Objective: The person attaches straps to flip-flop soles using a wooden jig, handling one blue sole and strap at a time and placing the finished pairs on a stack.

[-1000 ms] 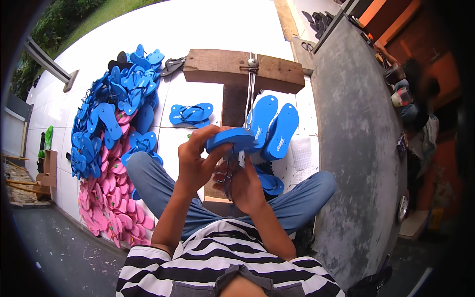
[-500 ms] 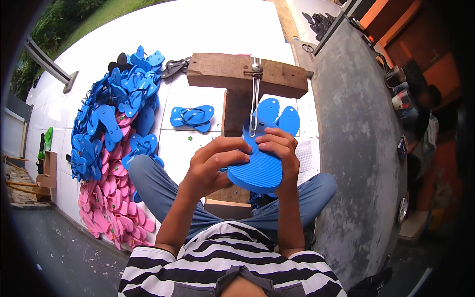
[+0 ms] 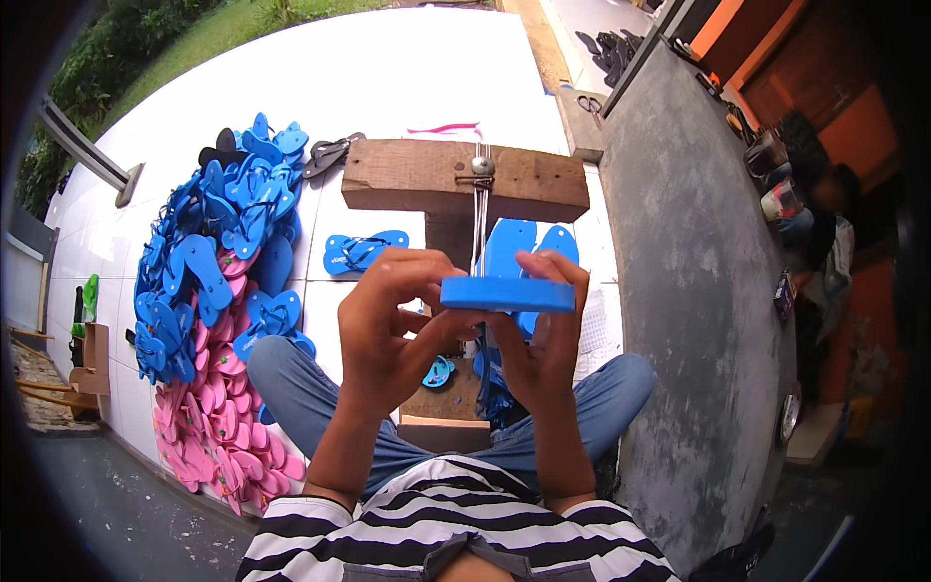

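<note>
a person in a striped shirt (image 3: pixel 436 524) holds a blue sole (image 3: pixel 507 295) edge-on, on the near side of a wooden beam (image 3: pixel 538 184).
the left hand (image 3: pixel 380 330) and right hand (image 3: pixel 547 359) are clamped on opposite ends of the sole; whether it touches the metal rod (image 3: pixel 480 223) fixed to the beam cannot be told. left of the beam lie piled blue flip-flops (image 3: pixel 202 267) and, nearer the person, pink flip-flops (image 3: pixel 225 419); a pink strip (image 3: pixel 444 128) lies just beyond the beam.
</note>
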`<state>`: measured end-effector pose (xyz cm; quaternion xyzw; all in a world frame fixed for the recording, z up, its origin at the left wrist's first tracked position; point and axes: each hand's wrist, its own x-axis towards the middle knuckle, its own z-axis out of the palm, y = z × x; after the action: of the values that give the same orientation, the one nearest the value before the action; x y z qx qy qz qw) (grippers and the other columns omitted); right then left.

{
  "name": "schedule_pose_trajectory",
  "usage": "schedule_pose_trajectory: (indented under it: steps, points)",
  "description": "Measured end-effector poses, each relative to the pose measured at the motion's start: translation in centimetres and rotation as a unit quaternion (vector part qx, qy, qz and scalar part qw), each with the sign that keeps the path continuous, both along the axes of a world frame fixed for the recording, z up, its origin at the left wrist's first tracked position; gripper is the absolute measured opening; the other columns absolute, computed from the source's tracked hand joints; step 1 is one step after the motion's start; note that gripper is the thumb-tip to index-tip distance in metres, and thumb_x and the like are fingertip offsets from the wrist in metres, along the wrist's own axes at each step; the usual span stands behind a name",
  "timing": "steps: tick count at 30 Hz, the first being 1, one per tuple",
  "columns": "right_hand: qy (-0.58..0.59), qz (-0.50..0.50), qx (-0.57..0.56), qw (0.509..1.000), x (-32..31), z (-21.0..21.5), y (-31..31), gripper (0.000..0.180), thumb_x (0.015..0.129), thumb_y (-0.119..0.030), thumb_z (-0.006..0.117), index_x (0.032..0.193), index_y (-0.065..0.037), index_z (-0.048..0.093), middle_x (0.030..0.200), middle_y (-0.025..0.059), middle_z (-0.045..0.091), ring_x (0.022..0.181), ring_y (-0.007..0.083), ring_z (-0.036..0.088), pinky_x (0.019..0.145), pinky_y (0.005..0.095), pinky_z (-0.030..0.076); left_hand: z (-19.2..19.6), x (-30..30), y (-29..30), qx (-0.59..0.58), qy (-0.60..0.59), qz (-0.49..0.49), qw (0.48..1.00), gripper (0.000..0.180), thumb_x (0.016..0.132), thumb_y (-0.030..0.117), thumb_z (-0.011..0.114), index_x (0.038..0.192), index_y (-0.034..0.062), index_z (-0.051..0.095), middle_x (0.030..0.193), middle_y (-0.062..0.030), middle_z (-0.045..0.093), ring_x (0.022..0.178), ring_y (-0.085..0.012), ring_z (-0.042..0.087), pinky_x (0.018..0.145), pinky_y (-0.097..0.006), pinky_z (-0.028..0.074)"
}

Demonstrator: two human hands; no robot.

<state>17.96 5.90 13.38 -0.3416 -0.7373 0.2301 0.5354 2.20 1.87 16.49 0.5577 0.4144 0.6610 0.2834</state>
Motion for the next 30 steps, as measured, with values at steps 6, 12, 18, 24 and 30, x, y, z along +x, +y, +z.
schedule_pose_trajectory:
  steps: [6, 12, 18, 24, 30]
  points:
    - [0.020, -0.147, -0.006, 0.989, -3.0, 1.4, 5.8, 0.084, 0.084, -0.026, 0.080, 0.147, -0.009, 0.027, 0.133, 0.0224, 0.029, 0.121, 0.0345, 0.034, 0.100, 0.0465, 0.036, 2.3, 0.4, 6.4, 0.005, 0.142, 0.177, 0.974, 0.030, 0.084, 0.001, 0.076, 0.108, 0.0023, 0.059, 0.081, -0.0058, 0.059, 0.067, -0.0094, 0.062, 0.053, -0.025, 0.053]
    - [0.063, -0.155, -0.083, 0.982, -0.2, -5.3, 2.7, 0.084, 0.080, -0.033, 0.083, 0.138, -0.005, 0.029, 0.133, 0.0184, 0.031, 0.111, 0.0261, 0.039, 0.096, 0.0414, 0.038, -6.0, -0.6, 3.3, -0.078, 0.119, 0.181, 0.973, 0.019, 0.093, 0.014, 0.069, 0.101, 0.0026, 0.058, 0.080, -0.0064, 0.062, 0.061, -0.0105, 0.056, 0.055, -0.025, 0.047]
    - [0.037, 0.018, -0.307, 0.951, -1.3, -12.6, -4.4, 0.032, 0.092, -0.020, 0.071, 0.113, 0.000, 0.060, 0.096, 0.0111, 0.066, 0.081, 0.0177, 0.066, 0.071, 0.0297, 0.051, -15.4, 1.7, -1.3, -0.220, 0.061, 0.055, 0.972, 0.022, 0.094, 0.018, 0.068, 0.099, -0.0019, 0.062, 0.084, -0.0105, 0.063, 0.070, -0.0152, 0.060, 0.066, -0.030, 0.050]
    - [0.001, 0.069, -0.421, 0.905, -0.1, -13.3, -8.1, 0.024, 0.093, -0.018, 0.070, 0.106, 0.002, 0.065, 0.087, 0.0097, 0.071, 0.077, 0.0138, 0.068, 0.071, 0.0250, 0.052, -14.3, 0.3, -4.1, -0.259, 0.070, 0.004, 0.963, 0.021, 0.092, 0.018, 0.068, 0.088, -0.0022, 0.062, 0.078, -0.0068, 0.060, 0.068, -0.0094, 0.058, 0.059, -0.028, 0.050]
    - [0.119, 0.022, -0.437, 0.891, 4.1, -12.0, -7.5, 0.022, 0.094, -0.017, 0.069, 0.105, 0.002, 0.071, 0.083, 0.0065, 0.070, 0.073, 0.0093, 0.064, 0.067, 0.0238, 0.049, -12.8, -2.3, -7.6, -0.319, 0.103, -0.015, 0.942, 0.012, 0.094, 0.009, 0.061, 0.097, -0.0022, 0.065, 0.075, -0.0090, 0.070, 0.066, -0.0113, 0.066, 0.062, -0.027, 0.055]
